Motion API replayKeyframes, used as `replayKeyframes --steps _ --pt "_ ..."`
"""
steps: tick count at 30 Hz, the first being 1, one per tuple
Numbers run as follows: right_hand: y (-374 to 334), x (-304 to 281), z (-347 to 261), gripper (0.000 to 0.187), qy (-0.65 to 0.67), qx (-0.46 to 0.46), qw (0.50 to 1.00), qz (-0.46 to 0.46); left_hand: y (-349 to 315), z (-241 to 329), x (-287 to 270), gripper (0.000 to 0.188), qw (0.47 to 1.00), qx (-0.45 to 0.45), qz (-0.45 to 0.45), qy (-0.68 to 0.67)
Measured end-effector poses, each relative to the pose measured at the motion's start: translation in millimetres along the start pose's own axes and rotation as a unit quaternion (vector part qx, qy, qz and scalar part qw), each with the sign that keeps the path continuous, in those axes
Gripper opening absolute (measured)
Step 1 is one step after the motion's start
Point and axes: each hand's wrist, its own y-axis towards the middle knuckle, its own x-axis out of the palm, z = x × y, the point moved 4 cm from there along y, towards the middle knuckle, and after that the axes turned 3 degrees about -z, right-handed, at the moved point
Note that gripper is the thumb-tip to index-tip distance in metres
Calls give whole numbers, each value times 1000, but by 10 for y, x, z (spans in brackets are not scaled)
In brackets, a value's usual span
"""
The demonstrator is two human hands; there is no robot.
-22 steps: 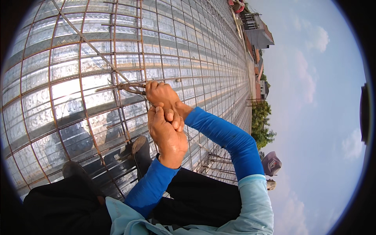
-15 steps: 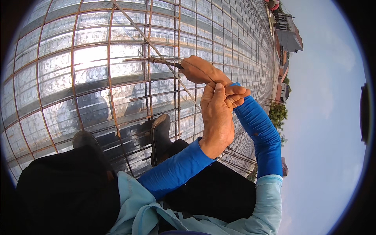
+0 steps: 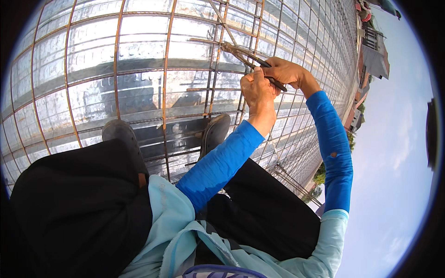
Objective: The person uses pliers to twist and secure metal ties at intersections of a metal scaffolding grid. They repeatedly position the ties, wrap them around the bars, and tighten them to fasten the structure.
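Note:
My right hand (image 3: 293,75) is closed round the dark handles of a pair of pincers (image 3: 243,55). The handles stand somewhat apart, and the rusty jaws reach to bars of the steel rebar mesh (image 3: 167,69), near a crossing with a diagonal bar. Just below and left of the tool, my left hand (image 3: 259,97) is closed, thumb up and fingers curled, close against the lower handle. What its fingers hold, if anything, is hidden. Both forearms wear blue sleeves.
Shiny ribbed metal decking (image 3: 139,88) lies under the mesh. My dark shoes (image 3: 215,134) are on the bars and decking, below my bent legs. Short loose-ended bars stick out near the pincers. Buildings (image 3: 375,55) and trees stand beyond the right edge; part of another person shows top right.
My left hand has moved away from the right forearm, where it pinched a thin wire, to beside the pincers. The pincers' handles now stand apart. The view has shifted, too.

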Motion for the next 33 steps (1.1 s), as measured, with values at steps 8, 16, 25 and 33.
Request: replayKeyframes --steps 8,16,25,33 --pt "42 -33 -73 34 42 11 997 -60 764 106 -240 40 989 55 -12 134" --pt "-39 56 -57 32 -39 -1 999 1 972 153 -167 34 995 7 -63 78" --pt "-292 587 -303 38 -655 -188 557 476 876 276 28 32 998 22 -29 57" --pt "-308 510 -423 35 -722 -117 564 383 746 189 -94 33 994 34 2 99"
